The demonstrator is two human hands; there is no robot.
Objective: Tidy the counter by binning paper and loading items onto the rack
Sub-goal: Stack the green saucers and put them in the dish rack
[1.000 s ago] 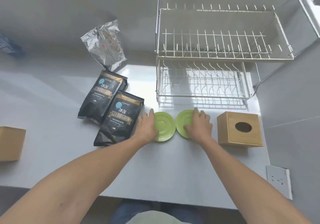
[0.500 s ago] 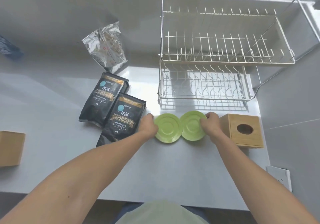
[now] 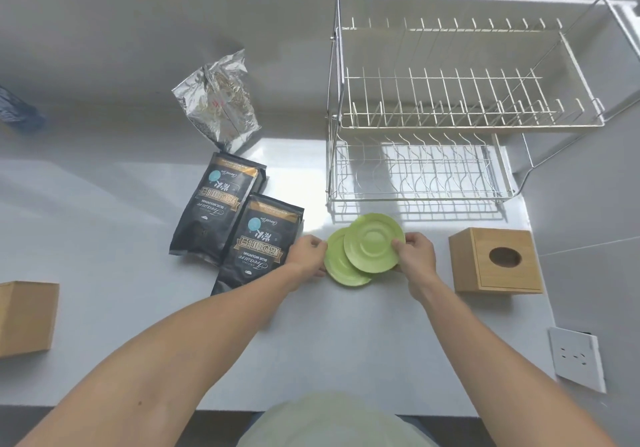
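Note:
Two green saucers lie in front of the wire dish rack (image 3: 450, 124). My right hand (image 3: 415, 252) grips the right saucer (image 3: 374, 242) by its right edge and holds it lifted, overlapping the left saucer (image 3: 337, 266). My left hand (image 3: 306, 251) pinches the left saucer at its left edge; this one rests on the counter (image 3: 346, 342). The two-tier rack stands empty behind them.
Two black coffee bags (image 3: 216, 207) (image 3: 259, 242) lie left of my left hand, with a crumpled silver foil bag (image 3: 220, 100) behind them. A wooden tissue box (image 3: 495, 261) sits right of my right hand. Another wooden box (image 3: 26, 318) is at the far left.
The saucers lay side by side; my right hand has lifted its saucer and slid it left over the other one. My left hand has stayed at its saucer's left edge.

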